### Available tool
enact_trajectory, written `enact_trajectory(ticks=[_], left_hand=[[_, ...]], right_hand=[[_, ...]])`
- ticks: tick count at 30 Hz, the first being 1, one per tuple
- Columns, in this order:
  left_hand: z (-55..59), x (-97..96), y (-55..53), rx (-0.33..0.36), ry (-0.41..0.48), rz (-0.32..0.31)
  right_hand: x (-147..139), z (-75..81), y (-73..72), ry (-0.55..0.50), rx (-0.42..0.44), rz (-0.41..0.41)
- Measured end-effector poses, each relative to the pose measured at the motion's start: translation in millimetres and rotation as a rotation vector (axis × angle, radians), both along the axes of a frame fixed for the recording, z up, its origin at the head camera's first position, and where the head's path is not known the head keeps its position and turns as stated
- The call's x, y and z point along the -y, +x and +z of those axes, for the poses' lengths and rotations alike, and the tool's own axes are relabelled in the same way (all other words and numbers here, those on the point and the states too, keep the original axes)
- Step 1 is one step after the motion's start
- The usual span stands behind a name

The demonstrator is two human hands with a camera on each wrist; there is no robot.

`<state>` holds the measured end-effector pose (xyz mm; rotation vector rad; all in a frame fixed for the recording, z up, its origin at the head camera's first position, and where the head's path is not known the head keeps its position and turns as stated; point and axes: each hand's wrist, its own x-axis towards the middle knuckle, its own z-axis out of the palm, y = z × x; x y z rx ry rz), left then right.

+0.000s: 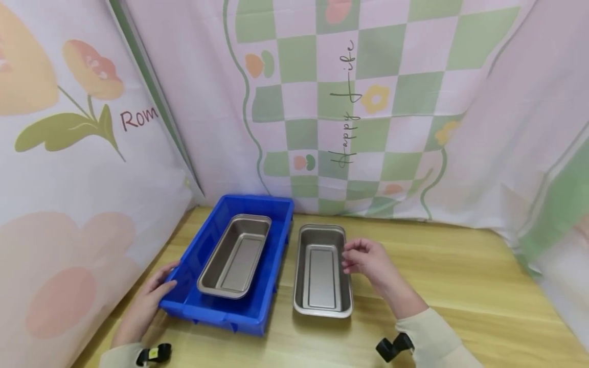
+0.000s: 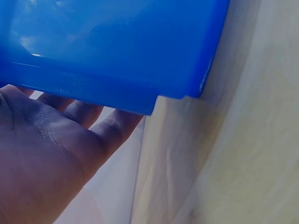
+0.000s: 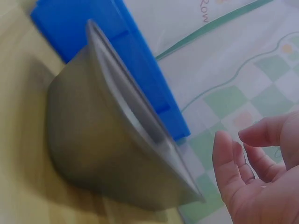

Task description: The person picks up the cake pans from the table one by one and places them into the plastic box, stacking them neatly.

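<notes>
Tray [image 1: 216, 313], blue: grasped by left hand [image 1: 149, 296] at its 8 o'clock. Pan A [image 1: 241, 260]: inside tray. Pan B [image 1: 322, 276]: on table [image 1: 460, 286], tray's 3 o'clock. Right hand [image 1: 370, 260]: loosely bent, holding nothing, near Pan B's 2 o'clock rim.

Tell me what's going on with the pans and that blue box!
Somebody's left hand holds the left edge of a blue box, with one metal pan inside. Another pan sits on the table to the box's right. The right hand hovers beside that one, holding nothing.
</notes>
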<state>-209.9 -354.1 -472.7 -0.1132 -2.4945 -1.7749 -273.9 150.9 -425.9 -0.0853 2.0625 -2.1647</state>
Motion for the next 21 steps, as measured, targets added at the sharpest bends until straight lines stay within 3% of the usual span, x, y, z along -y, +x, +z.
enact_trajectory(ticks=[12, 21], left_hand=[[-5.4, 3.2, -1.7, -0.008, -0.021, 0.001], [-4.3, 2.6, -1.7, -0.002, -0.011, -0.001]], right_hand=[[-11, -26.6, 2.4, 0.058, 0.033, -0.05], [-24, -37.8, 7.0, 0.057, 0.028, -0.018]])
